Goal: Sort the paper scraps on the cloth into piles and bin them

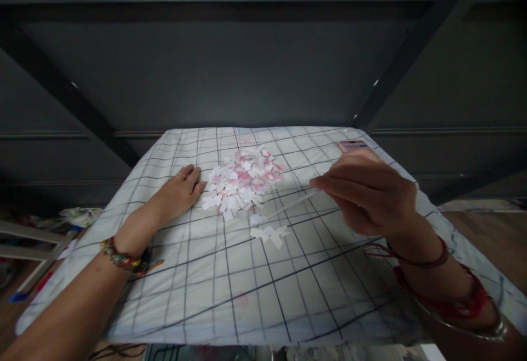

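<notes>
A heap of small white and pink paper scraps (242, 179) lies on the checked cloth (242, 311). My left hand (179, 190) rests on the cloth at the heap's left edge, fingers loosely apart and holding nothing. My right hand (366, 193) is raised over the right side, fingers pinched on one end of a thin pale stick (292, 203). The stick slants down to the left; its exact material is unclear. Near its far end, a few white paper scraps (270, 234) sit apart from the heap. I cannot tell whether the stick touches them.
Partly behind my right hand, a pink phone-like object (352, 145) lies at the cloth's back right. A dark panelled wall (230, 70) rises behind the table. White bars (35, 234) of a rack or chair stand at the left.
</notes>
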Available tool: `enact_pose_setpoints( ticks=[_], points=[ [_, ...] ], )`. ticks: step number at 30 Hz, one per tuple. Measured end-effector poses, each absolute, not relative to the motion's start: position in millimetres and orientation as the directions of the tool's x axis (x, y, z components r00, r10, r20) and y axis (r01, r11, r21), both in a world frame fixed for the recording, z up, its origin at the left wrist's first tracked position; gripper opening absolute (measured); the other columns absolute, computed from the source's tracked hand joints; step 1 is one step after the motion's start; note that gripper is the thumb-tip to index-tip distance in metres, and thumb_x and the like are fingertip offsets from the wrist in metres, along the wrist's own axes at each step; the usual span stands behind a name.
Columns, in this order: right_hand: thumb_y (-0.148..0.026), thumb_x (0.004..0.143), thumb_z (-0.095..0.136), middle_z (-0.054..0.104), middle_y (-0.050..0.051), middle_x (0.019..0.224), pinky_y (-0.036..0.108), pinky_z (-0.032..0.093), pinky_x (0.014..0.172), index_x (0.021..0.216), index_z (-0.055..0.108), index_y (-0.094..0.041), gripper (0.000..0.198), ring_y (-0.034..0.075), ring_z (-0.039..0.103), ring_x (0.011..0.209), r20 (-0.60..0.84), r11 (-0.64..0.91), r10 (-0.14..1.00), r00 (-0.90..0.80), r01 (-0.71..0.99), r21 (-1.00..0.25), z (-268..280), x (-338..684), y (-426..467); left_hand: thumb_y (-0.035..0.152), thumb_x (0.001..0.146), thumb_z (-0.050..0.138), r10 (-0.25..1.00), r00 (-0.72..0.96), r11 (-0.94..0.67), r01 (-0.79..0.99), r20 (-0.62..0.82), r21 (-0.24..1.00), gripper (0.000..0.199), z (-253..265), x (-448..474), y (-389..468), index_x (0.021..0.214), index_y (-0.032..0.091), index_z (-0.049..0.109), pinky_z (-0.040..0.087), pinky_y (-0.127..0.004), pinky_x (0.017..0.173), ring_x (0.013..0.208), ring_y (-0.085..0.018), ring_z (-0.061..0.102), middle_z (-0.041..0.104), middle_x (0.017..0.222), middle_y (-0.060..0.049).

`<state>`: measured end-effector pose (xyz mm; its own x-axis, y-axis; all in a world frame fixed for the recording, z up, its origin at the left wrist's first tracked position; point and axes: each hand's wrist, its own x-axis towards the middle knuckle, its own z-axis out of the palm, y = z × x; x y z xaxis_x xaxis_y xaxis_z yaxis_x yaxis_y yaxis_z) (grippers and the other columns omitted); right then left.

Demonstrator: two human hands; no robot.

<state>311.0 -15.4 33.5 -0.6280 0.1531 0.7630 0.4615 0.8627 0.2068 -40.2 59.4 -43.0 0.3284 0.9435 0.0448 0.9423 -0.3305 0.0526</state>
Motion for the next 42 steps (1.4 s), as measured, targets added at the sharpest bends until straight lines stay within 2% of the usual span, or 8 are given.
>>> enact_pose_setpoints(
  ticks=[3,7,13,16,19,33,39,42],
  points=[
    [0.000,0.076,0.047,0.063,0.003,0.081,0.036,0.048,0.067,0.102,0.054,-0.018,0.032,0.016,0.054,0.073,0.763,0.857,0.159,-0.626,0.471,0.209,28.6,308.6,-14.2,0.036,0.090,0.022,0.946,0.324,-0.324,0.946,-0.014,0.000,0.058,-41.8,-39.9,59.4,0.133,-0.001,0.035,0.028,-0.044,0.108,0.133,-0.031,0.028,0.040,0.135,-0.021],
    [0.000,0.076,0.047,0.062,0.003,0.079,0.036,0.048,0.067,0.100,0.055,-0.017,0.031,0.016,0.053,0.073,0.741,0.878,0.169,-0.650,0.441,0.186,26.4,307.1,-13.0,0.037,0.091,0.020,0.949,0.314,-0.314,0.949,-0.004,-0.034,0.058,-42.4,-40.5,60.3,0.135,0.001,0.034,0.028,-0.042,0.108,0.133,-0.030,0.028,0.040,0.136,-0.019],
    [-0.001,0.076,0.049,0.062,0.004,0.077,0.037,0.047,0.066,0.097,0.058,-0.016,0.028,0.017,0.055,0.072,0.782,0.851,0.161,-0.603,0.486,0.199,31.2,311.0,-15.4,0.036,0.091,0.021,0.941,0.337,-0.337,0.941,-0.020,-0.024,0.057,-41.8,-41.0,60.1,0.133,0.000,0.034,0.027,-0.043,0.108,0.134,-0.031,0.027,0.041,0.135,-0.020],
    [-0.001,0.077,0.049,0.062,0.004,0.076,0.037,0.047,0.065,0.097,0.058,-0.016,0.026,0.016,0.055,0.070,0.777,0.859,0.164,-0.607,0.475,0.190,31.4,311.8,-16.4,0.032,0.091,0.024,0.927,0.375,-0.374,0.927,0.013,-0.008,0.051,-42.0,-40.5,59.8,0.131,0.004,0.038,0.028,-0.045,0.108,0.133,-0.030,0.028,0.045,0.133,-0.018],
    [-0.001,0.076,0.050,0.062,0.004,0.075,0.036,0.046,0.064,0.096,0.058,-0.015,0.026,0.016,0.054,0.069,0.764,0.880,0.165,-0.624,0.443,0.172,32.5,311.6,-16.8,0.032,0.090,0.025,0.934,0.357,-0.357,0.934,0.030,0.001,0.051,-43.5,-40.0,59.9,0.130,0.003,0.038,0.030,-0.045,0.107,0.131,-0.031,0.030,0.044,0.133,-0.020],
    [-0.004,0.079,0.047,0.058,0.002,0.066,0.034,0.043,0.058,0.094,0.055,-0.018,0.022,0.015,0.052,0.060,0.697,0.858,0.219,-0.683,0.475,0.196,33.8,321.7,-13.7,0.033,0.091,0.022,0.935,0.353,-0.351,0.935,0.037,-0.051,0.055,-51.1,-42.3,60.9,0.133,0.000,0.037,0.028,-0.042,0.108,0.133,-0.029,0.028,0.044,0.134,-0.019],
    [-0.006,0.080,0.047,0.060,0.000,0.071,0.033,0.044,0.061,0.098,0.054,-0.023,0.026,0.015,0.054,0.062,0.726,0.835,0.232,-0.647,0.515,0.193,32.5,323.7,-13.7,0.036,0.092,0.021,0.942,0.334,-0.333,0.942,0.023,-0.049,0.056,-52.3,-43.0,60.6,0.134,0.002,0.036,0.028,-0.041,0.108,0.134,-0.028,0.027,0.042,0.136,-0.019],
    [-0.004,0.078,0.048,0.060,0.001,0.069,0.033,0.043,0.061,0.097,0.054,-0.020,0.026,0.015,0.053,0.063,0.721,0.835,0.227,-0.654,0.512,0.202,30.3,322.0,-13.7,0.037,0.092,0.019,0.939,0.343,-0.340,0.938,0.028,-0.072,0.057,-51.9,-40.6,60.6,0.134,0.002,0.035,0.029,-0.040,0.107,0.134,-0.028,0.028,0.043,0.135,-0.019]
  ],
)
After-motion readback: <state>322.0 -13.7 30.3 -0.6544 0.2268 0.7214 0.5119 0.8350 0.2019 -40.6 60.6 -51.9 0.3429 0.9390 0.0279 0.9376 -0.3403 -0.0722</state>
